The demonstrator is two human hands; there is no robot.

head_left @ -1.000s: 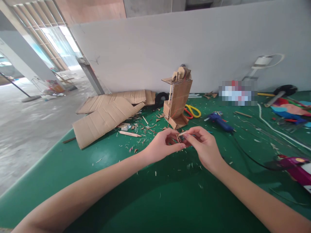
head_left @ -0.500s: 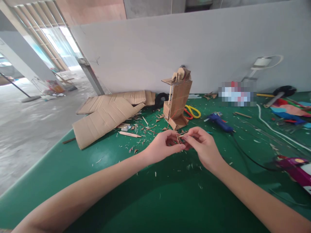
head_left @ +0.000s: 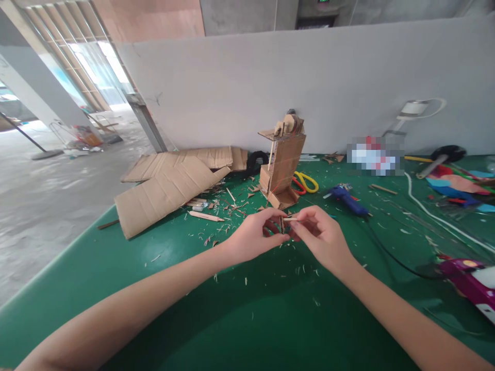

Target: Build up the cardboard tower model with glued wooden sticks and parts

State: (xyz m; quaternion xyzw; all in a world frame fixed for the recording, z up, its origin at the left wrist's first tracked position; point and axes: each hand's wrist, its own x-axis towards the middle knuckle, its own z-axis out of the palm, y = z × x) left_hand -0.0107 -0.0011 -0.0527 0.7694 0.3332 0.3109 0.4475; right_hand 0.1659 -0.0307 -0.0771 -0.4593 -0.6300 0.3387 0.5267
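Over the green table my left hand point(head_left: 257, 234) pinches a small piece of cardboard point(head_left: 282, 224) on edge between thumb and fingers. My right hand point(head_left: 320, 232) is closed on a thin pale wooden stick point(head_left: 290, 219), whose left end meets the cardboard piece. Whether the stick goes into the cardboard or only touches it, I cannot tell. Just beyond both hands stands a tall cardboard model point(head_left: 286, 162) with a shelf and round parts on top. A blue glue gun point(head_left: 348, 200) lies to the right of my right hand.
Flat cardboard sheets point(head_left: 166, 196) lie at the left. A pencil-like wooden stick point(head_left: 205, 216) rests among scraps. Yellow-handled scissors point(head_left: 307, 183) are behind the model. A purple device point(head_left: 467, 283) sits at the right, near a white cable point(head_left: 421, 201). The green table point(head_left: 154, 288) meets a pale wall.
The cardboard piece has turned more upright, and the stick now lies nearly level against it, showing more plainly. Both hands stay close together; the view has tilted slightly.
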